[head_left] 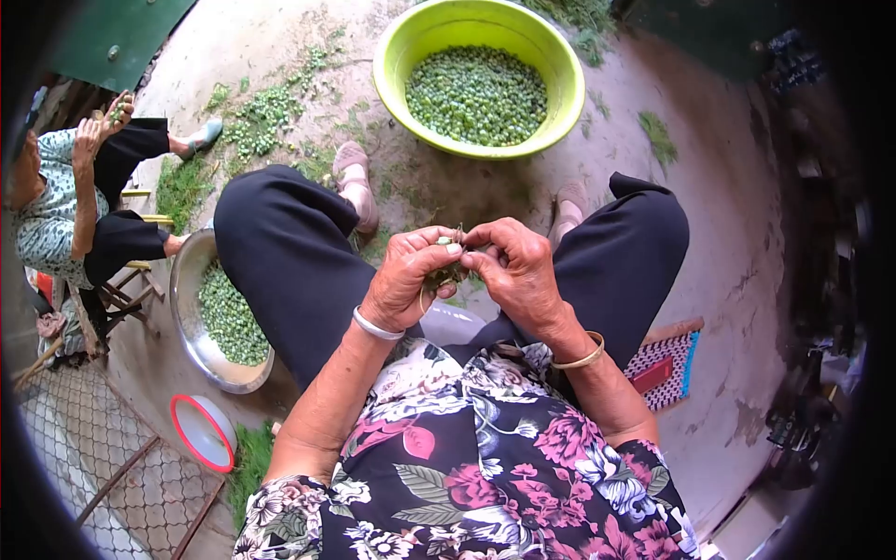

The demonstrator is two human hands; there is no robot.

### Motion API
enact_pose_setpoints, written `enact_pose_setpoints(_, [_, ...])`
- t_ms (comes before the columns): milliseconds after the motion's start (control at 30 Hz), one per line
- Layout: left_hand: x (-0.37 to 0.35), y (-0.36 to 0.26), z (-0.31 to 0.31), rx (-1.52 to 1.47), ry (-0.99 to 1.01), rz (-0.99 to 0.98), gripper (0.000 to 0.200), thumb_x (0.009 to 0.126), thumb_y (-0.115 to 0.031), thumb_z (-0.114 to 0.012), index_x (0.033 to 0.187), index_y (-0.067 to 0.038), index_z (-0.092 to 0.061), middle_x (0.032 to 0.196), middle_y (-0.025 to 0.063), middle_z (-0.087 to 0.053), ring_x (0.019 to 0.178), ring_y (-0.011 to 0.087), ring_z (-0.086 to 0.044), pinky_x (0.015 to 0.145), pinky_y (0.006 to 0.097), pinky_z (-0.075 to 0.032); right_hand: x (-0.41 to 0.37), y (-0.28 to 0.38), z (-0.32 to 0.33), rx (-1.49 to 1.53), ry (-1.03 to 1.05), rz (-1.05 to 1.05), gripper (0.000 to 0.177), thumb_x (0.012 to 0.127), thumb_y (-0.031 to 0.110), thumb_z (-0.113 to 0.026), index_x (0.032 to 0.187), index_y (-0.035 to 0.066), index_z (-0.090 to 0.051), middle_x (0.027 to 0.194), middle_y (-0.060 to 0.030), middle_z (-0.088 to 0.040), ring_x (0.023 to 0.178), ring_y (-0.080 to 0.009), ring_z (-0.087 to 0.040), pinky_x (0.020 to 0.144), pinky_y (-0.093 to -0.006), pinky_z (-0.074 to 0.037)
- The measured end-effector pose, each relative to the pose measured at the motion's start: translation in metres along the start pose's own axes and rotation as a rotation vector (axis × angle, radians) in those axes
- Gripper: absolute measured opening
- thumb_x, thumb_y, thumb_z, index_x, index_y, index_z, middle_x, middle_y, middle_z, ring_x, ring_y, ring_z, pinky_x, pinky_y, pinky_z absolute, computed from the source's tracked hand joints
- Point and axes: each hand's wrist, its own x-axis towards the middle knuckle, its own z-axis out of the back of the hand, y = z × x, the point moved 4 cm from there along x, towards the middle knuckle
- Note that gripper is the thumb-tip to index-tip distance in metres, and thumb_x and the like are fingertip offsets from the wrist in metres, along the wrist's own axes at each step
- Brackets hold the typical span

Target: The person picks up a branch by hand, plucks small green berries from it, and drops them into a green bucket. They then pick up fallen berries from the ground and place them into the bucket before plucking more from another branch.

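Observation:
In front of my lap, my left hand (415, 266) is closed around a bunch of thin green stems (441, 276) with small green pods or fruits. My right hand (515, 271) meets it there, thumb and fingers pinched at the edge of the same stems; what exactly lies between those fingertips is too small to tell. Beyond my feet stands a large yellow-green basin (387, 89) holding a heap of small round green pods (476, 98). Beside my left knee, a metal basin (189, 327) contains more of these pods.
Loose pods and greens (266, 117) lie scattered on the floor. At left, another person (61, 201) sits holding something green. A red-rimmed white container (205, 432) lies near a wire mesh panel (103, 448). By my right thigh is a patterned mat (674, 373) with a red object (653, 375).

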Motion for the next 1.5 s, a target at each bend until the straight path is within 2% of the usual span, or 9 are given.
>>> enact_pose_setpoints(133, [0.006, 0.028, 0.03, -0.266, 0.02, 0.092, 0.025, 0.093, -0.019, -0.051, 0.103, 0.003, -0.058, 0.085, 0.0091, -0.064, 0.068, 0.013, -0.061, 0.044, 0.0233, -0.045, -0.007, -0.014, -0.005, -0.006, -0.037, 0.063, 0.008, 0.073, -0.001, -0.069, 0.079, -0.001, -0.063, 0.07, -0.0106, -0.06, 0.059, -0.0177, -0.061, 0.054, -0.0277, -0.048])
enact_pose_setpoints(267, [0.015, 0.038, 0.035, -0.42, -0.012, 0.177, 0.028, 0.094, -0.022, -0.048, 0.103, 0.002, -0.058, 0.091, 0.0131, -0.065, 0.072, 0.0184, -0.062, 0.05, 0.027, -0.047, -0.016, -0.034, -0.007, 0.266, 0.001, -0.272, 0.018, 0.073, 0.004, -0.073, 0.087, -0.001, -0.062, 0.072, -0.0078, -0.06, 0.064, -0.0133, -0.06, 0.055, -0.0266, -0.048])
enact_pose_setpoints(367, [0.022, 0.049, 0.039, -0.454, 0.013, 0.175, 0.027, 0.094, -0.02, -0.046, 0.105, 0.002, -0.058, 0.096, 0.0135, -0.065, 0.078, 0.0212, -0.064, 0.056, 0.0308, -0.052, -0.022, -0.024, -0.009, -0.093, 0.022, -0.007, 0.051, 0.062, 0.012, -0.081, 0.105, -0.001, -0.057, 0.091, -0.0134, -0.06, 0.08, -0.0246, -0.062, 0.067, -0.033, -0.05])
enact_pose_setpoints(467, [0.029, 0.057, 0.037, -0.538, 0.214, 0.182, 0.024, 0.094, -0.017, -0.046, 0.105, 0.0, -0.059, 0.099, 0.0126, -0.065, 0.083, 0.0219, -0.065, 0.064, 0.0336, -0.056, -0.025, -0.025, -0.018, -0.312, -0.04, 0.225, 0.051, 0.06, 0.009, -0.077, 0.106, 0.001, -0.057, 0.093, -0.0169, -0.059, 0.089, -0.0326, -0.059, 0.076, -0.0396, -0.05])
enact_pose_setpoints(533, [0.029, 0.056, 0.031, -0.461, -0.045, 0.168, 0.022, 0.094, -0.015, -0.046, 0.103, 0.0, -0.06, 0.091, 0.0081, -0.065, 0.073, 0.017, -0.063, 0.054, 0.0274, -0.051, -0.025, -0.029, -0.021, -0.33, -0.053, 0.265, 0.046, 0.06, 0.008, -0.075, 0.103, 0.001, -0.059, 0.093, -0.017, -0.059, 0.089, -0.0329, -0.059, 0.076, -0.0401, -0.05])
enact_pose_setpoints(700, [0.028, 0.053, 0.024, -0.588, -0.036, 0.249, 0.023, 0.094, -0.014, -0.047, 0.105, 0.001, -0.059, 0.093, 0.0083, -0.065, 0.08, 0.0183, -0.063, 0.064, 0.031, -0.053, -0.023, -0.034, -0.022, -0.253, -0.034, 0.316, 0.027, 0.064, 0.002, -0.071, 0.089, 0.0, -0.063, 0.09, -0.0183, -0.061, 0.086, -0.0328, -0.061, 0.075, -0.0387, -0.051])
enact_pose_setpoints(900, [0.027, 0.061, 0.034, -0.572, -0.023, 0.279, 0.023, 0.092, -0.018, -0.052, 0.102, 0.0, -0.061, 0.094, 0.0105, -0.065, 0.081, 0.0209, -0.063, 0.065, 0.0327, -0.05, -0.017, -0.047, -0.009, 0.399, -0.007, -0.37, 0.005, 0.084, 0.002, -0.062, 0.085, -0.003, -0.062, 0.071, -0.0024, -0.063, 0.066, -0.0099, -0.063, 0.054, -0.0233, -0.048])
enact_pose_setpoints(1000, [0.024, 0.053, 0.031, -0.4, -0.025, 0.259, 0.022, 0.091, -0.017, -0.053, 0.102, 0.001, -0.061, 0.089, 0.0108, -0.065, 0.075, 0.0194, -0.062, 0.058, 0.027, -0.048, -0.018, -0.06, -0.008, 0.679, -0.036, -0.506, 0.007, 0.085, 0.002, -0.063, 0.086, -0.004, -0.061, 0.072, -0.0056, -0.063, 0.063, -0.0103, -0.062, 0.052, -0.0216, -0.048])
enact_pose_setpoints(1500, [0.021, 0.053, 0.043, -0.045, 0.024, 0.166, 0.015, 0.086, -0.01, -0.061, 0.096, 0.001, -0.057, 0.082, 0.0118, -0.061, 0.068, 0.0168, -0.059, 0.048, 0.0207, -0.044, -0.021, -0.073, -0.019, 0.422, -0.08, -0.504, 0.012, 0.082, 0.007, -0.065, 0.087, -0.004, -0.061, 0.065, -0.0034, -0.06, 0.053, -0.007, -0.054, 0.045, -0.0205, -0.043])
